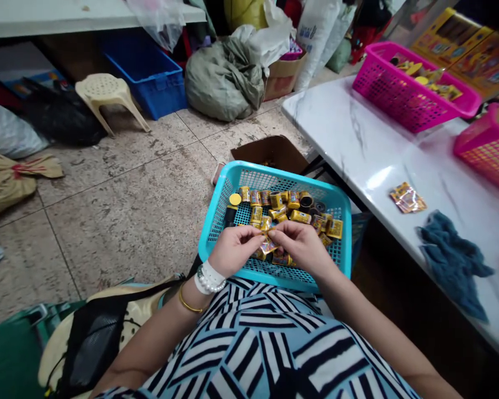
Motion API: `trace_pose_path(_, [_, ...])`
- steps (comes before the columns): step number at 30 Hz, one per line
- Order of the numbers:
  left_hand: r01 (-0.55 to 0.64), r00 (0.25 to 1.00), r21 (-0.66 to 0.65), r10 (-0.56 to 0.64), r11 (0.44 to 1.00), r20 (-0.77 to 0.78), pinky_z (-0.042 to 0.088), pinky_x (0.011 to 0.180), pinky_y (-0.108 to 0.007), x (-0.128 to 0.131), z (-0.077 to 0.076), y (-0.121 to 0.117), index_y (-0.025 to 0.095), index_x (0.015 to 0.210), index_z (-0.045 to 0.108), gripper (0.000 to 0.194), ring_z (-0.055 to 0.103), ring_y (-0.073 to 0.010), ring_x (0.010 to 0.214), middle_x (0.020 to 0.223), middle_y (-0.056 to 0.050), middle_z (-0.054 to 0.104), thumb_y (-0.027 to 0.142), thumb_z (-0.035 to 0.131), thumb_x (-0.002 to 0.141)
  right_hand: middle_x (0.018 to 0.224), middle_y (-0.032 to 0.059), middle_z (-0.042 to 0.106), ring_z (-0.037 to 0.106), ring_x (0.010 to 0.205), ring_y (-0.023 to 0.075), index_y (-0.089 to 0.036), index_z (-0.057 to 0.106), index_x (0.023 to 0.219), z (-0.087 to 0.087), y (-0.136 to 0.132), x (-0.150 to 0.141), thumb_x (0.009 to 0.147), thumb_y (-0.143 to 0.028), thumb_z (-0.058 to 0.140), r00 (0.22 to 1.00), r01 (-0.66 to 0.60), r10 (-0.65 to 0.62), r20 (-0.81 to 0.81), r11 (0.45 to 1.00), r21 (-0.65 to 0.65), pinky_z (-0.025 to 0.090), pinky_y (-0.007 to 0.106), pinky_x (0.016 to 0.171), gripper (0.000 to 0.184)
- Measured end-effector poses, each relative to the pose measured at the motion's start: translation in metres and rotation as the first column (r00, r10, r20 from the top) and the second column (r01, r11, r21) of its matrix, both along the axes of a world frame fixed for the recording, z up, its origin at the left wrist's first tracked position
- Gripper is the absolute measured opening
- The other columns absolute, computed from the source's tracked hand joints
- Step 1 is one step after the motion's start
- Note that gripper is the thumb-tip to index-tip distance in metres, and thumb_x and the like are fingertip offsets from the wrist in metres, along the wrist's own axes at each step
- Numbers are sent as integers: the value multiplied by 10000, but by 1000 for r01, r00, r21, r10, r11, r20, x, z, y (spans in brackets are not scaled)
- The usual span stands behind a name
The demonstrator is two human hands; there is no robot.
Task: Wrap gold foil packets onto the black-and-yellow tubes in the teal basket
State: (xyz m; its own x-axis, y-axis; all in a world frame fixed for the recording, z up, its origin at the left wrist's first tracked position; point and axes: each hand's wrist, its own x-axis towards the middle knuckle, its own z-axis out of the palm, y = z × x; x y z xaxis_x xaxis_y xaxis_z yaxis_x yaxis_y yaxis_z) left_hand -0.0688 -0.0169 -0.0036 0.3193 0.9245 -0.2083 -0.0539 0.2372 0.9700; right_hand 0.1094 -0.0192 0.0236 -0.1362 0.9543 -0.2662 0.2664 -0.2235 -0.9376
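A turquoise plastic basket (210, 233) rests at my lap, with several small yellow printed cylinders (301, 216) lying in it. Over its near half, my left hand (233, 249) and my right hand (301, 246) meet with thumbs and fingers pinched. Between them is a small shiny printed label (268, 244), gripped from both sides. Its upper edge is partly hidden by my fingertips. Near the basket's left end are a round yellow cap (235, 199) and a black cylindrical piece (230, 216).
A marbled table (336, 119) at right carries a pink basket (399, 102) of yellow pieces, printed labels (408, 198) and a blue cloth (455, 260). Beyond my basket is an open cardboard box (270, 149). A stool (103, 88), blue crate (162, 88) and sacks stand on the floor.
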Motion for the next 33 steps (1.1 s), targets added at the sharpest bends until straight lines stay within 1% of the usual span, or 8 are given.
trace_pose_path(3, [-119,993,-32,119,992,-7,496,587,-229,3,4,-2,156,759,651,237,585,-122,615,660,-9,639,387,684,803,490,-47,504,424,430,81,-180,557,635,-8,-2,-8,837,-528,648,996,78,-80,46,996,47,327,201,394,412])
trace_pose_path(6, [-253,967,-13,252,967,-24,449,533,-200,3,13,-5,169,775,619,242,539,-99,551,601,21,594,401,675,817,446,-52,475,394,392,81,-202,487,586,-13,-5,-15,870,-567,591,982,180,-184,42,981,79,300,211,375,473])
trace_pose_path(10, [-273,960,47,275,961,-44,403,485,-206,3,24,-13,170,753,642,262,482,-94,508,564,23,550,411,643,857,469,-47,488,397,406,87,-202,521,616,-10,-6,-16,866,-576,600,973,232,-233,-2,966,114,306,223,387,457])
trace_pose_path(15, [-281,957,89,285,956,-46,425,492,-228,6,28,-21,172,853,738,276,536,-119,548,623,-13,620,423,625,877,491,-45,480,392,438,93,-202,531,620,-6,-8,-16,875,-553,605,968,245,-251,7,951,190,306,231,413,441])
trace_pose_path(23, [-278,945,226,308,934,-109,509,620,-264,10,22,-16,177,879,788,194,624,-154,705,798,-62,698,341,707,817,598,-18,557,486,566,116,-194,607,677,-16,-12,-15,941,-371,566,955,110,-222,198,882,458,395,249,563,321])
trace_pose_path(28, [-334,911,283,386,899,-149,515,678,-267,4,17,-7,182,740,781,81,629,-152,732,784,-56,703,260,761,746,741,20,660,586,677,143,-191,670,812,-9,-6,-13,916,-270,580,953,-38,-121,279,862,505,458,266,650,158])
trace_pose_path(30, [-348,910,241,388,906,-147,510,666,-265,0,17,-4,179,733,778,84,624,-144,703,762,-49,709,258,754,748,736,22,658,591,679,145,-193,665,788,-4,-2,-14,903,-258,589,944,-73,-106,312,857,510,462,267,653,152])
trace_pose_path(33, [-292,954,2,292,956,-62,417,484,-227,-6,19,-1,164,844,781,184,526,-99,513,611,-2,645,303,774,724,700,15,649,584,660,140,-192,672,754,4,6,-16,889,-273,613,944,-118,-65,324,851,513,459,265,646,169])
